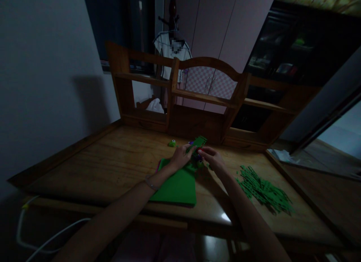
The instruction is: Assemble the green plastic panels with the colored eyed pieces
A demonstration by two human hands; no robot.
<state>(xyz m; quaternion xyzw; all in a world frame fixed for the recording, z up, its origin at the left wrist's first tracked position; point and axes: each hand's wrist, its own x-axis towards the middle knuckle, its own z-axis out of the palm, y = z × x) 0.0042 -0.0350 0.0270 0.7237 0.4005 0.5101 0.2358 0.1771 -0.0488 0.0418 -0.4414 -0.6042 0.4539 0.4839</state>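
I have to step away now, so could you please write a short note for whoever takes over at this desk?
Left hand: holds the small green block assembly from its left side, just above the green baseplate.
Right hand: fingertips pinch at the same assembly from the right; it is too dark to tell which piece they hold.
Loose green strips lie heaped on the wooden desk, to the right.
A small green piece sits behind the left hand.
Done: a few blocks joined. Left: the strip pile looks untouched.

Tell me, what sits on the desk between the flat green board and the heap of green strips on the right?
In the head view, only the right forearm crosses above; between the green board and the green strips the desk is bare wood.
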